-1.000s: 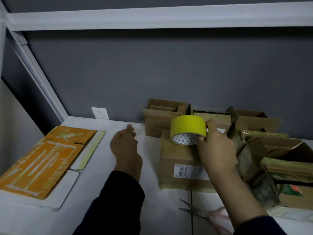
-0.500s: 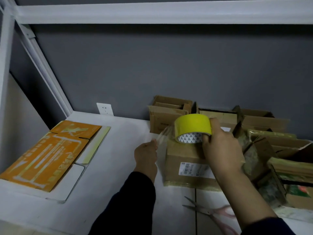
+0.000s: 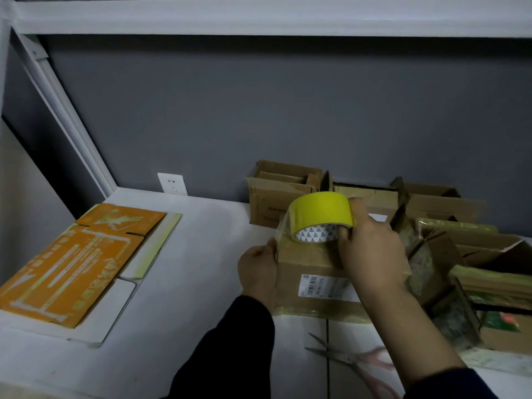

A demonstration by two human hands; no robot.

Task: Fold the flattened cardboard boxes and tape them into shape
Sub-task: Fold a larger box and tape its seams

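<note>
Your white worktop [image 3: 178, 283] runs back to a grey wall [image 3: 288, 110], with a white wall socket [image 3: 172, 183] at the seam. On its left side lies a flattened orange box [image 3: 74, 260], printed face up, resting on white card. Along the right and rear sits a cluster of opened brown boxes [image 3: 282, 191], crowded together, some with flaps standing up.

In front of you stands the brown box [image 3: 311, 272] you are working on, closed on top, with a white barcode label [image 3: 319, 286] on its near face. It touches the worktop and sits just in front of the rear boxes.

Your right hand [image 3: 371, 249] holds the yellow tape roll [image 3: 319, 216] above the top of that box, the grip closed around the roll, thumb over the outer rim and a finger inside the core. Your left hand [image 3: 257, 267] is at the box's left edge, its grip pinched on the free end of clear tape [image 3: 283, 228] that stretches from the roll down toward the box's corner. Both sleeves are dark.

Near the front edge, to the right of your left forearm, lie scissors [image 3: 354, 359] with pink handles, blades pointing left, partly hidden under your right forearm.
</note>
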